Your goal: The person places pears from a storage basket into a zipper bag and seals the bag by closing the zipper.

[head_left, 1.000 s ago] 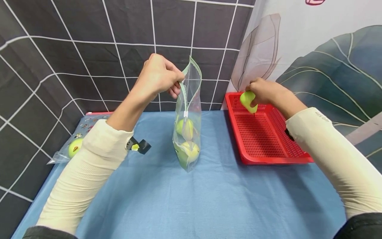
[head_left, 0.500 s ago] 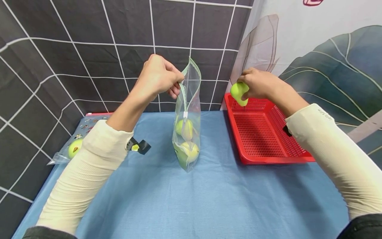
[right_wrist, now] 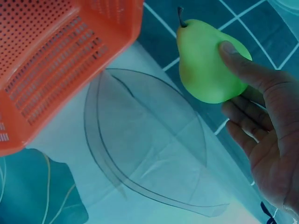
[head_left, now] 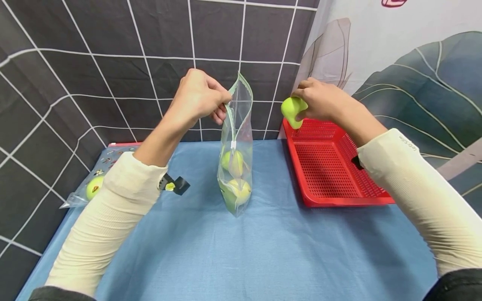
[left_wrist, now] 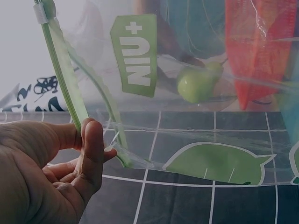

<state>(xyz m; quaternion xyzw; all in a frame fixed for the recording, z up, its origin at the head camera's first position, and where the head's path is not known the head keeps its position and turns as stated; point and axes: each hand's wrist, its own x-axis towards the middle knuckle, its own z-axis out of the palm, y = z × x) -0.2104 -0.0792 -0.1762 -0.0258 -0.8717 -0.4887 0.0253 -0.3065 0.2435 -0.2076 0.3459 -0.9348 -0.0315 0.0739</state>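
Note:
My left hand (head_left: 203, 94) pinches the green-edged rim of a clear zip bag (head_left: 242, 125), which stands upright with its mouth parted. Two yellow-green fruits (head_left: 236, 190) sit inside it, one above the other. In the left wrist view, thumb and fingers (left_wrist: 91, 149) hold the bag's green zip edge. My right hand (head_left: 325, 98) grips a green pear (head_left: 291, 110) above the back left corner of the red basket (head_left: 312, 196), to the right of the bag. The right wrist view shows the pear (right_wrist: 205, 65) between thumb and fingers, stem pointing away from the palm.
Another clear bag (head_left: 75, 198) with a printed pattern lies at the left, a yellow-green fruit (head_left: 94, 186) inside it, partly behind the left sleeve. A blue cloth (head_left: 241, 259) covers the table. A dark tiled backdrop (head_left: 158, 37) rises behind.
My right hand has carried the pear up and leftward, from over the basket's inside to above its back left corner. The left hand and the bag have stayed nearly still.

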